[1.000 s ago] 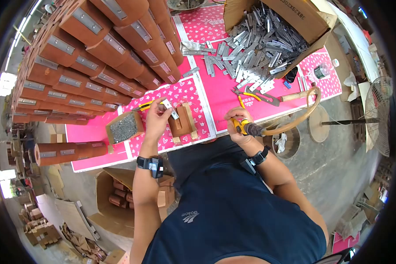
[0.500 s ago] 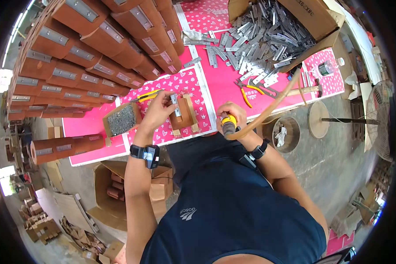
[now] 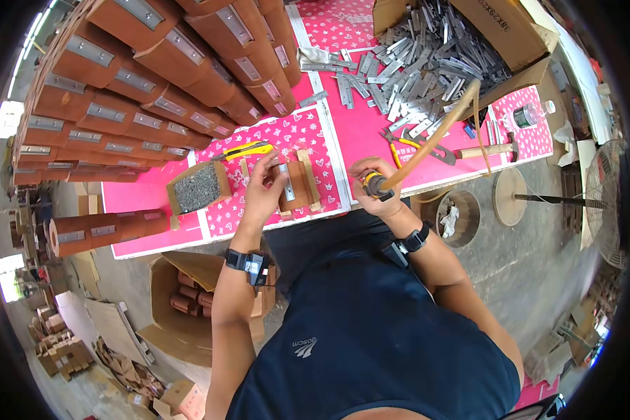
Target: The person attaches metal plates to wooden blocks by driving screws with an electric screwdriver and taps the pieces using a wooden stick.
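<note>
A reddish-brown curved block (image 3: 301,183) lies between light wooden strips on the pink table, with a narrow metal plate (image 3: 287,183) along its left side. My left hand (image 3: 262,194) is beside it, fingers curled and thumb at the plate's upper edge; the fingertips are partly hidden. My right hand (image 3: 375,183) is wrapped round a yellow and black power screwdriver (image 3: 376,185) with a tan hose (image 3: 427,148), held right of the block at the table's front edge. Left of my left hand stands a small box of screws (image 3: 196,190), with a yellow cutter knife (image 3: 248,150) behind it.
Stacked brown blocks with metal plates (image 3: 168,105) rise at the left. A heap of metal plates (image 3: 427,63) spills from a cardboard box (image 3: 500,35) at the back. Pliers (image 3: 397,150) and a hammer (image 3: 486,150) lie to the right. A fan (image 3: 609,203) stands beyond.
The metal plate, held up in my left fingers before, now lies along the block. My left hand has lowered slightly. My right hand has turned the screwdriver and moved slightly right.
</note>
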{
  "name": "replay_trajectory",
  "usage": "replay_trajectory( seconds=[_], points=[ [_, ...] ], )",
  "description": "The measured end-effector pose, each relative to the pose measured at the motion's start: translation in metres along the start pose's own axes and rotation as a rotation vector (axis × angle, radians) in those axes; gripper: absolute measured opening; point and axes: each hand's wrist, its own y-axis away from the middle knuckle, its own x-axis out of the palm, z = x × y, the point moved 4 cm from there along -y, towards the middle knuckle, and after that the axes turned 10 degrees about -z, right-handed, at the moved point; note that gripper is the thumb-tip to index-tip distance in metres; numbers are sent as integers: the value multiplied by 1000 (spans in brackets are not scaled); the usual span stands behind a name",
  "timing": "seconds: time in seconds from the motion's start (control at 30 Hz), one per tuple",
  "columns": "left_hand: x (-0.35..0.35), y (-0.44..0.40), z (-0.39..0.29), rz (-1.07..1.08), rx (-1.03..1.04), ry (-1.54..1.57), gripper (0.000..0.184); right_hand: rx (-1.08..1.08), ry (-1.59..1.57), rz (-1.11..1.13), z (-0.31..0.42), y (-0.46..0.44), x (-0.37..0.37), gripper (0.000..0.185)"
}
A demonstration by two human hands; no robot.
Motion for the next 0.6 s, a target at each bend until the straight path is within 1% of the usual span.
replay_trajectory(
  seconds=[0.03, 0.07, 0.13, 0.17, 0.23, 0.27, 0.3, 0.37, 0.4, 0.43, 0.5, 0.53, 0.57, 0.6],
  points=[
    [0, 4, -8, 8, -1, -43, 67, 12, -26, -39, -2, 1, -2, 25],
    [-1, 11, -16, 7, -1, -43, 67, 42, -42, -32, -3, 2, -4, 26],
    [2, 22, -42, 106, 351, -279, 100, 48, -63, -27, -9, 4, -9, 26],
    [2, 21, -47, 110, 351, -278, 100, 54, -85, -20, -12, 5, -10, 28],
    [1, 22, -44, 160, 225, -453, 115, 73, -122, -37, -15, 7, -11, 29],
    [1, 20, -40, 149, 222, -467, 108, 93, -166, -51, -16, 9, -11, 30],
    [0, 21, -45, 139, 210, -466, 108, 99, -170, -37, -16, 11, -11, 30],
    [4, 18, -63, 221, 225, -570, 103, 77, -175, -60, -16, 5, -12, 32],
    [4, 19, -65, 198, 242, -640, 100, 73, -180, -60, -17, 2, -11, 32],
    [4, 16, -67, 200, 245, -641, 100, 78, -190, -60, -18, 0, -11, 32],
    [9, 18, -70, 228, 278, -743, 102, 100, -193, -58, -18, 4, -17, 33],
    [9, 17, -68, 226, 253, -780, 103, 111, -200, -54, -22, 4, -19, 32],
    [10, 17, -68, 228, 251, -774, 103, 113, -194, -52, -22, 4, -19, 32],
    [9, 17, -68, 232, 243, -763, 104, 148, -234, -98, -24, 4, -20, 32]
  ],
)
